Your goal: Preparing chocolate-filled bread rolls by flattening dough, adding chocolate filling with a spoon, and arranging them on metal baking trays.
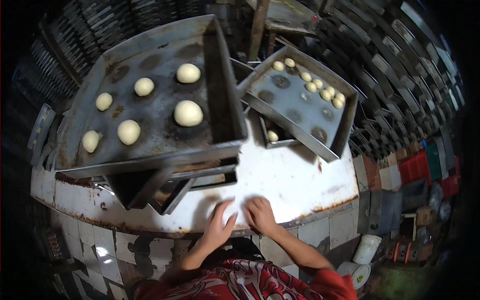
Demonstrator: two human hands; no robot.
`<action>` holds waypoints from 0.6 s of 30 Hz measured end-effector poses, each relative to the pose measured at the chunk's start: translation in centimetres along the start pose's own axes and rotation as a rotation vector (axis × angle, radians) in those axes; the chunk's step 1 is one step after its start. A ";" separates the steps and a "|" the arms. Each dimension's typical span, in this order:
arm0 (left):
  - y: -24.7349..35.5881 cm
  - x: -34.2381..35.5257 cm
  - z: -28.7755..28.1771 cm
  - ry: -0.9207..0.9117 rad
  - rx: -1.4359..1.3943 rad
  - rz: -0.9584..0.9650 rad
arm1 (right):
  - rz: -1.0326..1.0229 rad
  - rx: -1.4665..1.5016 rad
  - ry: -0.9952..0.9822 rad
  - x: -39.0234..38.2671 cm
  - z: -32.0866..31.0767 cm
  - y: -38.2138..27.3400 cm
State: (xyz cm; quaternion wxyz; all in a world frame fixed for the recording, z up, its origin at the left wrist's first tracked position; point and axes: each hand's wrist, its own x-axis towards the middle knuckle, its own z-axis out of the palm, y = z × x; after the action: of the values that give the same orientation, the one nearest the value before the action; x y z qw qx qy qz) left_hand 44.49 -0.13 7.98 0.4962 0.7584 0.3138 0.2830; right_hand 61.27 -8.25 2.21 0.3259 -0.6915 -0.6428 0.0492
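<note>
Head view, read left to right.

At 10 o'clock a large metal tray (150, 110) is sitting on a stack of other trays, tilting slightly toward the viewer. Six dough balls are lying on it in two rough rows: the nearest to the hands is the big dough ball (188, 113), lying at 11 o'clock from the left hand and well apart from it. Dark round marks are showing on the bare tray floor between the balls.

At 6 o'clock the white worktop (295, 180) is carrying both hands near its front edge. The left hand (220, 225) is lying with fingers spread and loose, palm toward the surface, grasping nothing that can be seen; motion blur is softening the fingertips. Just beside it, at its 3 o'clock, the right hand (260, 214) is resting with fingers curled down onto the worktop. Whether anything is lying under that palm cannot be told. The two hands are near each other but not touching.

At 1 o'clock a smaller metal tray (320, 117) is leaning on another tray, holding a cluster of small dough balls (320, 87) along its far side. One lone small ball (272, 136) is sitting in the tray beneath it, at 12 o'clock from the right hand.

At 4 o'clock, below the worktop, a white bucket (366, 248) is standing on the floor.
</note>
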 end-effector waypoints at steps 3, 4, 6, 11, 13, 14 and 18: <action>-0.3 -5.5 -4.0 -0.022 -0.209 -0.154 | 0.036 -0.026 -0.452 -2.3 -2.9 7.0; -0.8 -7.0 -4.9 0.002 -0.205 -0.190 | -0.006 -0.101 -0.082 0.4 -3.8 6.3; -1.4 -6.8 -5.5 0.009 -0.236 -0.202 | 0.184 -0.188 0.210 5.4 -3.3 6.5; -0.4 -4.1 -10.7 -0.459 -0.200 0.018 | 0.226 -0.120 0.214 3.5 1.6 0.6; -2.3 -5.0 -13.7 -0.467 -0.192 0.136 | 0.232 -0.340 0.066 2.7 -1.0 -2.5; -3.2 -5.4 -14.7 -0.467 -0.220 0.058 | 0.353 -0.613 -0.086 1.8 -1.8 -2.2; -4.9 -6.1 -17.4 -0.494 -0.229 0.045 | 0.636 0.610 -0.999 4.5 -9.9 -10.7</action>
State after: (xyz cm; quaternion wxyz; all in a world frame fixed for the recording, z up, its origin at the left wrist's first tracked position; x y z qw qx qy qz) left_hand 26.73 6.74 8.78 0.6340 0.7501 0.1324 0.1340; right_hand 57.66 -8.34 17.05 0.1396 -0.6184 -0.4388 0.6368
